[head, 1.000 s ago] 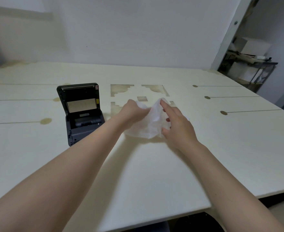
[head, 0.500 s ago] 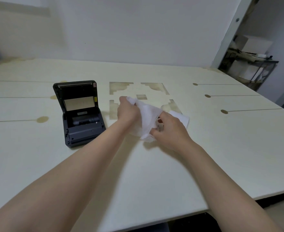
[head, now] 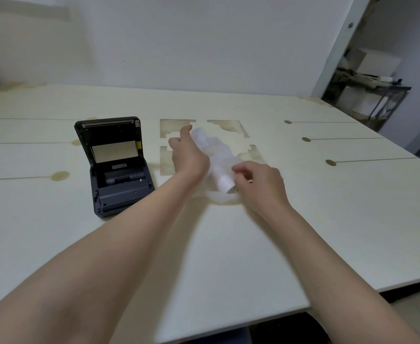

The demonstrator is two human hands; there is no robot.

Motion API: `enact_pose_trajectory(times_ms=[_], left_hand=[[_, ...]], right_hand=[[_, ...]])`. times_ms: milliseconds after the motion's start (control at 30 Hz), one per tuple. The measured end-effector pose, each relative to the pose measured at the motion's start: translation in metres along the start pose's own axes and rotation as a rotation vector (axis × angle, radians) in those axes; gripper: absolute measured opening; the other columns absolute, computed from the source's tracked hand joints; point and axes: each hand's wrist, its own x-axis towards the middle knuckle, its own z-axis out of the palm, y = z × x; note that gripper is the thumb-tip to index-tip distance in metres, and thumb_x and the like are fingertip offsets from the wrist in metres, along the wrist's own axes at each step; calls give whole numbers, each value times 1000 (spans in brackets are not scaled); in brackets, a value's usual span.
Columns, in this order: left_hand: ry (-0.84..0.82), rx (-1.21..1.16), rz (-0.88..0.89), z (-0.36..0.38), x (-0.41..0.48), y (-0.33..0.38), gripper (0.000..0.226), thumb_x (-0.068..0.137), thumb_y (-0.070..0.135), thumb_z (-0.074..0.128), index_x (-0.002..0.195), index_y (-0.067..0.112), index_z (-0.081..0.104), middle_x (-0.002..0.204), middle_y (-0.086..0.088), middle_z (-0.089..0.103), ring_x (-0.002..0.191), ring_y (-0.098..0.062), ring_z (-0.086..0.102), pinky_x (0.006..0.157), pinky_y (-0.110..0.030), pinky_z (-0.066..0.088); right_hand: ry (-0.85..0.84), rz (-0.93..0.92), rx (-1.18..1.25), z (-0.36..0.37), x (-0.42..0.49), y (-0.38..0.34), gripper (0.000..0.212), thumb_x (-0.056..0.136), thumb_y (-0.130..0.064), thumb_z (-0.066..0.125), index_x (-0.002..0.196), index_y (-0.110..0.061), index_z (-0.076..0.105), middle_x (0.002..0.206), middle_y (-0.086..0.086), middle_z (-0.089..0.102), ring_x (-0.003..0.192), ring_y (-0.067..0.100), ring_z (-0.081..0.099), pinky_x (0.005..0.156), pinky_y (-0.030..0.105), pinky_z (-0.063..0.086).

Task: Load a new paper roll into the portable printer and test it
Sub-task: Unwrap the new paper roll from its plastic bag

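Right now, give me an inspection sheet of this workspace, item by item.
Surface: pale table, stained cutouts and slots toward the back.
Job's things: printer at left, lid up, paper bay empty; paper roll halfway out of its white wrapper, beside the printer and apart from it.
Clutter: nothing seen.
Hands: left hand grips the wrapper's far end; right hand has its fingers at the roll's near end, grip unclear.
Cables: nothing seen.
Surroundings: plain wall behind; at right, an open doorway with a shelf holding boxes.
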Motion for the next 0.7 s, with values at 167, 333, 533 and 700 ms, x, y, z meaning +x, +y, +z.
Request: enact_pose_trajectory(times_ms=[167, 333, 533, 700], left_hand=[[23, 168, 153, -3, -14, -2, 86, 76, -7, 50, 148, 35, 31, 152, -7, 22, 133, -27, 33, 111, -41, 33], [-123, 291, 613, -15, -44, 2, 31, 91, 23, 48, 106, 36, 71, 118, 13, 69, 121, -9, 55, 119, -51, 9], [-470, 559, 309, -13, -27, -24, 49, 106, 28, 15, 144, 14, 43, 146, -8, 52, 137, -27, 41, 119, -47, 10], [-518, 840, 371, -10, 0, -39, 51, 104, 25, 23, 154, 28, 25, 163, 2, 26, 151, -21, 14, 120, -56, -4]], right_hand=[[-77, -33, -225, 14, -3, 7, 51, 81, -53, 67, 115, -15, 66, 120, -1, 51, 114, 21, 44, 79, 28, 43], [-12, 26, -251, 20, -7, 2, 45, 85, -38, 68, 122, -14, 61, 129, 6, 46, 120, 30, 42, 87, 35, 45], [202, -73, -73, 13, -14, 7, 36, 86, -22, 69, 119, -15, 57, 122, 2, 55, 114, 23, 51, 77, 30, 42], [130, 107, 532, -8, -11, 5, 31, 92, -25, 62, 121, -19, 53, 110, 1, 64, 92, 17, 65, 75, 25, 51]])
